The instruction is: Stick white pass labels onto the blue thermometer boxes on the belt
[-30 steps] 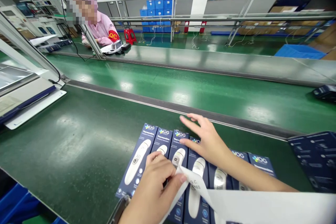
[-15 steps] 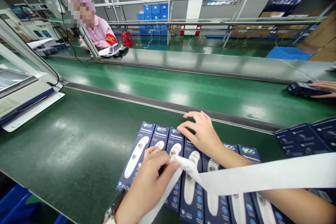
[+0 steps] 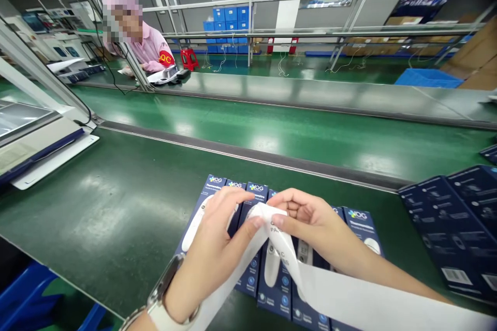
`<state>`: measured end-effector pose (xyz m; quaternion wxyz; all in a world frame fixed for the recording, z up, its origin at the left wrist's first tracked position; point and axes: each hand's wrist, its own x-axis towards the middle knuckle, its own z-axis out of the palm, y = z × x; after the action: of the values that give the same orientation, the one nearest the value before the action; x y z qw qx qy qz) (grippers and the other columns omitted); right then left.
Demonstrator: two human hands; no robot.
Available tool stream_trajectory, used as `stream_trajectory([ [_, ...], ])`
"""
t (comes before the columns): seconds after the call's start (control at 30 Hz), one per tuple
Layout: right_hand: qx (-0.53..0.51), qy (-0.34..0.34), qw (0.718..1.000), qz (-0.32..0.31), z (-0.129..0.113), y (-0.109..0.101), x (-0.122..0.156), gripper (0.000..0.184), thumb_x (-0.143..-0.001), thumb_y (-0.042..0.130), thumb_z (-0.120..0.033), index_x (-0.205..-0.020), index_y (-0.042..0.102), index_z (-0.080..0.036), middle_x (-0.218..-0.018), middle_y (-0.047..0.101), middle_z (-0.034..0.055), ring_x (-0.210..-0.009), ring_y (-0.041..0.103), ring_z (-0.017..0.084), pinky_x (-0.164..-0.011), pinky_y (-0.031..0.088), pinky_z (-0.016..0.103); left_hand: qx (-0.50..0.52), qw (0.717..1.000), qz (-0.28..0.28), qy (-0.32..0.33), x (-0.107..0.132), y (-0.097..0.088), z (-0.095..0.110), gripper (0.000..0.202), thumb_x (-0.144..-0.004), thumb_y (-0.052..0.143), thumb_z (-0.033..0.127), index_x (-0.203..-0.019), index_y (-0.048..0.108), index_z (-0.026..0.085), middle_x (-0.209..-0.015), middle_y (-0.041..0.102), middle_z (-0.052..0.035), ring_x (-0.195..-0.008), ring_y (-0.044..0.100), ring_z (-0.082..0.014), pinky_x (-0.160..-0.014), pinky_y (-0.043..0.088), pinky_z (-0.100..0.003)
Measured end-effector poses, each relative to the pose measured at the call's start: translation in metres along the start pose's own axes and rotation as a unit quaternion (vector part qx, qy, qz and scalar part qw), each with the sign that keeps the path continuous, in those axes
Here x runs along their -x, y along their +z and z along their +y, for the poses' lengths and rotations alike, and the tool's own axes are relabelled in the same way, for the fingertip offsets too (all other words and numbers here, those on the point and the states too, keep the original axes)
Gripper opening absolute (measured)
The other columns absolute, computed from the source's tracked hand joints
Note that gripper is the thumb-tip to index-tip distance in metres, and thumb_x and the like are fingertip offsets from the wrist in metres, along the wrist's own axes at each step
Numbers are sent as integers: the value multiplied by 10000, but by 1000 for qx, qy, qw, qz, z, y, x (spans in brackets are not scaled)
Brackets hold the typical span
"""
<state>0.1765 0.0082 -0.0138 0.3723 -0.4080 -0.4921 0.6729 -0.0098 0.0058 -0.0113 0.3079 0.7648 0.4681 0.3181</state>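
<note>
Head view: navy thermometer cartons [image 3: 363, 230] lay side by side in a closed row, each printed with a white thermometer; their contents did not show. A stack of navy cartons [image 3: 450, 222] lay to the right. The left hand [image 3: 212, 253], wearing a watch [image 3: 163, 295], and the right hand [image 3: 306, 222] each pinched a white printed paper strip [image 3: 330, 289] narrowly between thumb and fingers, just above the row. The cartons rested on a green conveyor belt [image 3: 97, 207]; a co-worker in pink [image 3: 149, 46] was beyond the far belt.
</note>
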Motion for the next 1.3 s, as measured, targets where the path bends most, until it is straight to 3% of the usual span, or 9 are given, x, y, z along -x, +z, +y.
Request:
stream_trajectory([
  [0.07,-29,-11,999,17,4,1,0,240,-738,649,-324,-929,562,-206,-823,595,6,-766,557,98,-684,444,212,-16,999,13,26,2,5,4,367,-809,542,316,-1157,430,284,-1202,450,-17,-1128,380,-176,-957,305,-330],
  [0.13,-43,-25,998,34,7,3,0,247,-731,660,-312,-931,561,-206,-815,597,3,-745,554,88,-664,442,197,-6,1000,0,29,3,11,8,391,-800,557,299,-1168,424,301,-1197,459,-7,-1130,385,-169,-962,310,-321],
  [0.3,-67,-30,996,42,10,8,6,256,-740,651,-321,-933,534,-201,-732,583,-12,-659,548,78,-609,437,194,121,991,32,-40,1,21,15,198,-793,570,243,-983,518,260,-971,547,13,-916,507,-125,-795,410,-249],
  [0.47,-40,-46,998,21,7,6,13,263,-736,650,-332,-933,536,-201,-808,602,18,-768,580,119,-687,471,246,194,978,56,-59,-1,23,16,39,-796,566,229,-825,553,206,-781,557,11,-742,530,-117,-657,419,-238],
  [0.63,138,-82,985,58,1,-2,17,184,-753,625,-333,-892,596,-216,-737,582,-4,-703,545,110,-620,444,225,171,984,30,-43,-5,21,16,59,-798,565,221,-750,594,202,-737,584,12,-744,531,-123,-686,408,-249],
  [0.83,260,-93,961,33,-12,-7,18,138,-796,564,-348,-827,637,-236,-767,616,-14,-709,542,108,-640,421,225,119,992,-1,-38,-9,20,16,187,-821,529,274,-662,551,177,-668,545,11,-682,492,-119,-657,383,-260],
  [1.1,123,60,988,-71,-23,-17,13,240,-787,556,-397,-853,650,-187,-779,611,12,-722,543,121,-659,431,250,119,993,-3,0,-12,23,10,228,-818,534,260,-609,512,172,-595,495,18,-650,477,-122,-703,377,-294],
  [1.3,168,8,986,-16,-14,-17,10,193,-773,575,-387,-792,643,-208,-752,613,-4,-727,549,122,-672,433,247,102,995,-16,-13,-11,23,10,121,-824,526,236,-727,582,191,-697,568,7,-705,509,-123,-710,384,-286],
])
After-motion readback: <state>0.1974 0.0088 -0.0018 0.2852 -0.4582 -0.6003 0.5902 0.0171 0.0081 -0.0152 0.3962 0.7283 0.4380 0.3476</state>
